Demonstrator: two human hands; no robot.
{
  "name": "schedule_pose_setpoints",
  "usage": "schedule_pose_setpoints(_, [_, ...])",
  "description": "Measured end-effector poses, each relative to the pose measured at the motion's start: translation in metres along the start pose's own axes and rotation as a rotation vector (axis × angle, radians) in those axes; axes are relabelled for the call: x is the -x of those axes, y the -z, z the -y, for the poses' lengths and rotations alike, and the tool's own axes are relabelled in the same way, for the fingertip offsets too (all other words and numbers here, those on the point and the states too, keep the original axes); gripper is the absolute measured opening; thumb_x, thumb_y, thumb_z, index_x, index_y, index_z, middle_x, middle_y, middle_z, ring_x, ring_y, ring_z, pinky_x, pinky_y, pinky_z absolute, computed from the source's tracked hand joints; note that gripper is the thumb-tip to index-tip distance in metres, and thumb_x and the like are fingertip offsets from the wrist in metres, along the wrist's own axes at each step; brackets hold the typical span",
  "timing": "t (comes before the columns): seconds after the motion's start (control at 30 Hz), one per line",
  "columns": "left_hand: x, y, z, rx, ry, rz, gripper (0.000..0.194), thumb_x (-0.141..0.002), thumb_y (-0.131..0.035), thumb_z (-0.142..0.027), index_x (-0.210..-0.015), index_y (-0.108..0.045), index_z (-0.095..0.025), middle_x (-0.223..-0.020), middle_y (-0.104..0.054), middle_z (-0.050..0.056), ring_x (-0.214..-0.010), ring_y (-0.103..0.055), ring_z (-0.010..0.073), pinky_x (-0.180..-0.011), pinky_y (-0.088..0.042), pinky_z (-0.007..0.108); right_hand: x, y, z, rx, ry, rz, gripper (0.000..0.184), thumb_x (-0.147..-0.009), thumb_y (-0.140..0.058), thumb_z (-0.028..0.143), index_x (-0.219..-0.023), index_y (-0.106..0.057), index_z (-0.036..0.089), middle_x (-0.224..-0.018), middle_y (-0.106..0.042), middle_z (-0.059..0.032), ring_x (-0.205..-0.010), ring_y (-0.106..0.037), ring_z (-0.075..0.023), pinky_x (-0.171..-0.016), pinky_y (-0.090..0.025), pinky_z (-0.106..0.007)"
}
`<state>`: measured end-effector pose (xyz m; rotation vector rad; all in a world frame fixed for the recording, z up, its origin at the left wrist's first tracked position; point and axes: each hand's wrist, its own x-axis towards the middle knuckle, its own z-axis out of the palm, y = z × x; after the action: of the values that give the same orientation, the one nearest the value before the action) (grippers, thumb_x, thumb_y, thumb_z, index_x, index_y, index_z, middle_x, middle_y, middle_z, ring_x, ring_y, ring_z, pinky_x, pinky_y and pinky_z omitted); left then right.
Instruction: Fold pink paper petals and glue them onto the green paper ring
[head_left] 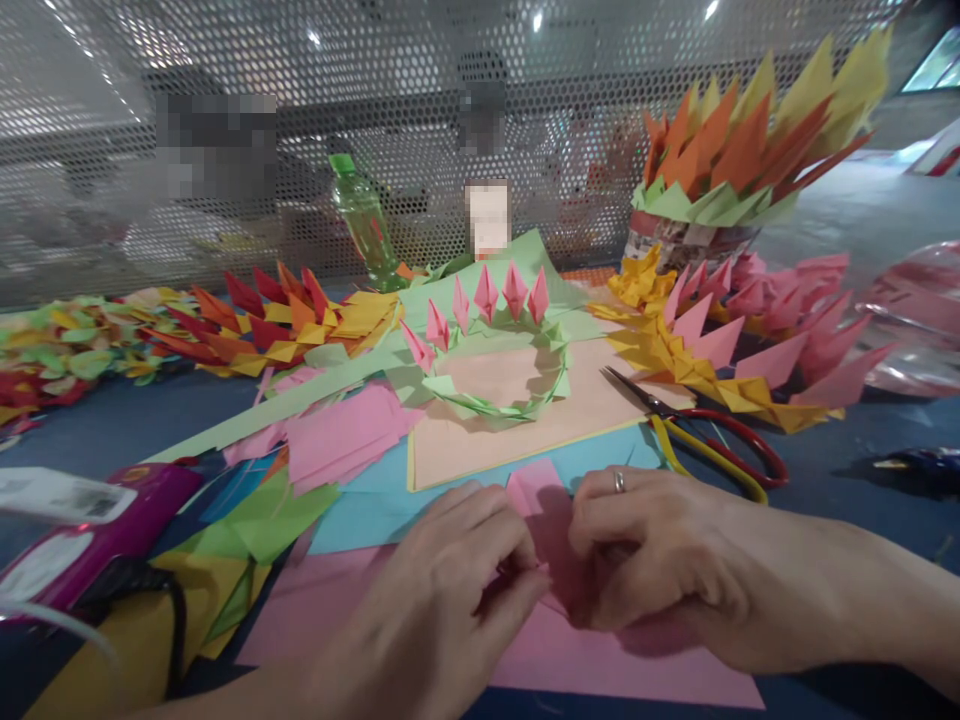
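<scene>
A small strip of pink paper [541, 497] stands between my two hands, over a stack of coloured sheets. My left hand [469, 570] pinches its lower left part between thumb and fingers. My right hand [660, 560], with a ring on one finger, is closed on its right edge; the fingertips are partly hidden. Under both hands lies a larger pink sheet [330, 600]. Just beyond them, a green folded-paper ring [517, 412] with several pink pointed pieces [486, 292] along its far side rests on a peach sheet [465, 450].
Scissors [701, 425] with red and yellow handles lie right of the peach sheet. Folded-paper crowns [277, 325] stand left, and pink-yellow ones [720, 350] right. A green-capped bottle [365, 225] leans against the perforated metal screen [420, 80]. A purple device [90, 530] with a cable lies at left.
</scene>
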<state>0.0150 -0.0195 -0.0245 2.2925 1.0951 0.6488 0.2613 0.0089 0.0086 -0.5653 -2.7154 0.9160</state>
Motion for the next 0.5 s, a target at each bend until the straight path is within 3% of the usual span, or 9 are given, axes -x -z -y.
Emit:
schedule_pose_setpoints(0.13, [-0.002,0.0001,-0.0006,0.013,0.012,0.019,0.016,-0.092,-0.06,-0.01,-0.082,-0.054,-0.02,-0.082,-0.057,-0.002,-0.077,-0.05,0.0157,-0.07,-0.036,0.03,-0.0004,-0.0014,0.0002,-0.023,-0.001,-0.026,0.017,-0.087,-0.066,0.004,-0.085,-0.074,0.02,-0.093,-0.073,0.0003,-0.093,-0.067,-0.0139,-0.084,-0.051,-0.027])
schedule_pose_setpoints(0.33, [-0.0042,0.0006,-0.0001,0.025,0.021,0.037,0.017,-0.09,-0.06,-0.007,-0.082,-0.052,-0.02,-0.082,-0.055,-0.003,-0.078,-0.048,0.015,-0.07,-0.035,0.03,0.0004,-0.0001,0.0028,-0.012,0.01,-0.114,0.043,-0.073,-0.05,-0.011,-0.094,-0.075,0.016,-0.091,-0.072,-0.0021,-0.087,-0.066,-0.0149,-0.075,-0.049,-0.025])
schedule_pose_setpoints(0.5, [-0.0018,0.0007,-0.0005,0.021,0.014,0.028,0.017,-0.091,-0.058,-0.006,-0.081,-0.053,-0.02,-0.082,-0.056,-0.002,-0.079,-0.051,0.0156,-0.071,-0.036,0.03,0.0016,-0.0007,0.0034,0.051,0.01,-0.08,0.044,-0.081,-0.055,-0.005,-0.11,-0.074,0.022,-0.093,-0.071,-0.0018,-0.084,-0.067,-0.0148,-0.076,-0.051,-0.026])
